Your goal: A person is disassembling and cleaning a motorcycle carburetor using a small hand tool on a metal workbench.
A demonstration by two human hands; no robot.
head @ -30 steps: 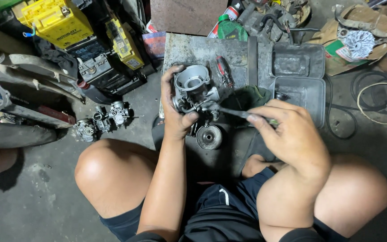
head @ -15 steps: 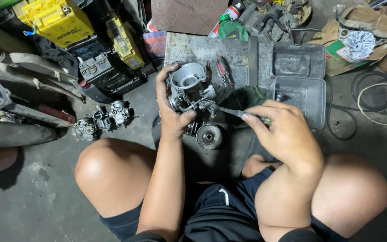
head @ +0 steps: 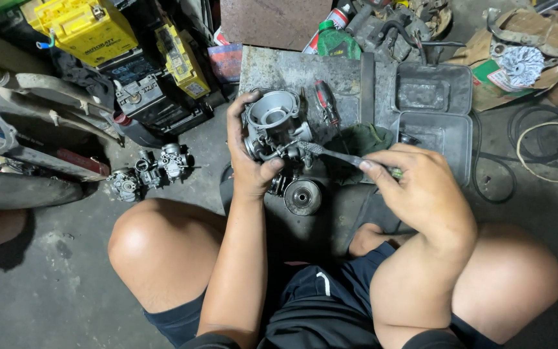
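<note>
I am gripping the grey carburetor (head: 272,129) in my left hand (head: 248,161) above the metal surface (head: 279,68), right hand (head: 421,194) fingers pinching the screwdriver (head: 340,155), keeping its tip seated squarely while turning

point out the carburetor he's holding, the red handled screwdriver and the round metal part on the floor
carburetor (head: 272,126), head view, round open bore on top
red handled screwdriver (head: 325,102), head view, middle of the handle
round metal part (head: 302,196), head view, its centre hub

Up top left sits a yellow box (head: 85,26) with a dark label, and right beside it a narrower yellow box (head: 179,61) tilted over. At top right there's a torn brown carton (head: 485,81) showing green-and-red print.
</note>
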